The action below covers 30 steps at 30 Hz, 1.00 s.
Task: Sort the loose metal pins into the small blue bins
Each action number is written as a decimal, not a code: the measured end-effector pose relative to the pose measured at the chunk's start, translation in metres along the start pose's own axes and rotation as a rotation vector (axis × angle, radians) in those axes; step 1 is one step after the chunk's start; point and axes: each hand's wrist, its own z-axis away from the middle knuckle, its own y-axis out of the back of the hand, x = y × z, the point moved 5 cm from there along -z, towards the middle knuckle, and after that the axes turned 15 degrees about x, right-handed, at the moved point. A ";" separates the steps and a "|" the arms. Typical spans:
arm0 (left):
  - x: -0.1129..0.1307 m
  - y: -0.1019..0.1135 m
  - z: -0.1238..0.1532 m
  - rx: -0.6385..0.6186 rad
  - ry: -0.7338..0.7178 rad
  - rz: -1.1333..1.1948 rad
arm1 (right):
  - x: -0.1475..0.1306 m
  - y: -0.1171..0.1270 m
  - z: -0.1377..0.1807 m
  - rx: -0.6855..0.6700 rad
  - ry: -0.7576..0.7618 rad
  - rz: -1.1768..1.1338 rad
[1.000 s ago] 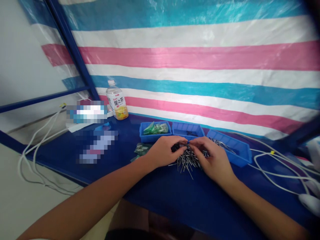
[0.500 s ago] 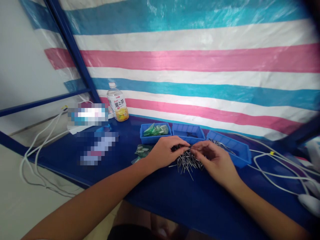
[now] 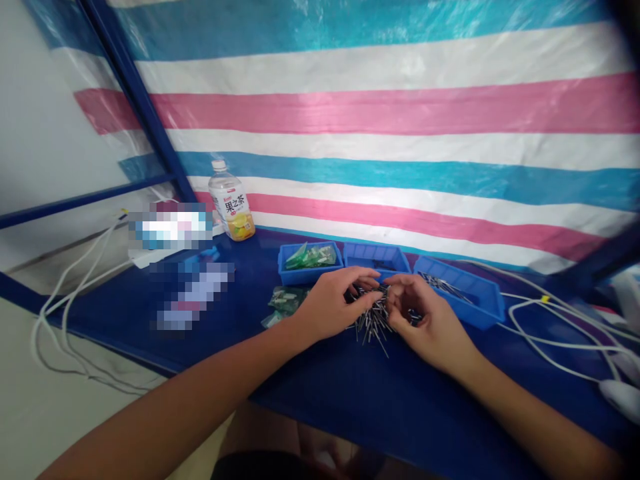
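Note:
A loose pile of thin metal pins with dark ends [image 3: 373, 321] lies on the blue table [image 3: 350, 393]. My left hand [image 3: 330, 303] rests at the pile's left edge, fingers curled and pinched on pins near the top of the heap. My right hand [image 3: 425, 320] sits at the pile's right edge, thumb and fingers pinched together over the pins. The fingertips of both hands almost meet above the pile. What exactly each pinch holds is too small to make out.
Three blue trays stand behind the pile: the left tray [image 3: 309, 263] holds green parts, the middle tray [image 3: 376, 259] a few dark bits, the right tray [image 3: 463, 293] more pins. A drink bottle [image 3: 231, 201] stands at the back left. White cables [image 3: 555, 330] run along the right.
Both hands stay at the pile. My right hand's fingers have curled in more tightly, and my left hand's fingers have shifted slightly over the pins.

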 end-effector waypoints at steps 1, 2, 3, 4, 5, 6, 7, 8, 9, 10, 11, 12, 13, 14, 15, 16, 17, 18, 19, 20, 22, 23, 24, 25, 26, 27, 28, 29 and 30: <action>0.000 0.000 0.000 -0.001 -0.015 -0.023 | -0.001 0.001 0.000 0.004 0.007 0.008; 0.001 0.000 0.000 -0.001 -0.030 -0.044 | -0.001 0.003 0.000 0.015 0.012 0.017; 0.001 0.000 0.000 -0.004 -0.042 -0.064 | 0.000 0.005 0.000 0.032 0.013 0.029; 0.001 0.000 0.001 -0.011 -0.049 -0.081 | 0.001 0.007 -0.001 0.056 0.010 0.046; 0.001 -0.001 0.002 -0.029 -0.050 -0.094 | 0.002 0.010 -0.001 0.084 0.005 0.067; 0.000 -0.002 0.002 -0.055 -0.045 -0.103 | 0.004 0.012 0.000 0.113 0.000 0.091; 0.000 -0.003 0.003 -0.082 -0.039 -0.107 | 0.004 0.014 0.000 0.136 -0.001 0.116; -0.001 -0.004 0.004 -0.106 -0.037 -0.109 | 0.005 0.015 -0.001 0.144 0.008 0.138; 0.000 -0.005 0.005 -0.122 -0.042 -0.109 | 0.004 0.015 -0.001 0.141 0.029 0.153; 0.000 -0.005 0.005 -0.126 -0.052 -0.109 | 0.003 0.014 -0.001 0.130 0.059 0.161; 0.001 -0.005 0.005 -0.120 -0.061 -0.107 | 0.001 0.013 -0.002 0.119 0.088 0.162; 0.001 -0.004 0.004 -0.108 -0.067 -0.102 | 0.000 0.013 -0.002 0.111 0.112 0.159; 0.002 -0.004 0.004 -0.097 -0.067 -0.092 | -0.001 0.012 -0.003 0.108 0.129 0.156; 0.001 -0.004 0.003 -0.086 -0.058 -0.078 | -0.002 0.011 -0.003 0.108 0.137 0.155; 0.001 -0.003 0.003 -0.076 -0.045 -0.061 | -0.002 0.011 -0.004 0.106 0.134 0.158; 0.000 -0.003 0.003 -0.067 -0.029 -0.045 | -0.001 0.010 -0.004 0.100 0.127 0.164; -0.001 -0.003 0.002 -0.063 -0.012 -0.033 | -0.001 0.009 -0.003 0.091 0.119 0.171; -0.002 -0.003 0.002 -0.063 0.007 -0.025 | 0.000 0.008 -0.003 0.083 0.112 0.178; -0.003 -0.003 0.002 -0.064 0.027 -0.019 | 0.001 0.008 -0.002 0.075 0.106 0.182; -0.004 -0.003 0.002 -0.067 0.045 -0.014 | 0.002 0.007 -0.002 0.070 0.102 0.184; -0.004 -0.004 0.003 -0.076 0.076 -0.004 | 0.005 0.007 -0.001 0.068 0.095 0.189; -0.004 -0.004 0.004 -0.074 0.084 0.001 | 0.007 0.007 -0.001 0.066 0.089 0.188; -0.003 -0.004 0.004 -0.069 0.088 0.007 | 0.009 0.007 0.000 0.063 0.080 0.184; -0.001 -0.004 0.004 -0.058 0.092 0.015 | 0.011 0.007 0.000 0.058 0.070 0.176; 0.000 -0.004 0.004 -0.045 0.099 0.025 | 0.013 0.007 0.000 0.055 0.059 0.165; 0.000 -0.004 0.004 -0.032 0.108 0.036 | 0.015 0.007 0.000 0.051 0.047 0.154; 0.000 -0.004 0.004 -0.020 0.119 0.046 | 0.016 0.006 0.000 0.049 0.036 0.144; 0.000 -0.003 0.004 -0.011 0.129 0.055 | 0.016 0.006 0.000 0.047 0.027 0.137; 0.000 -0.003 0.004 -0.003 0.140 0.062 | 0.015 0.005 -0.001 0.043 0.021 0.133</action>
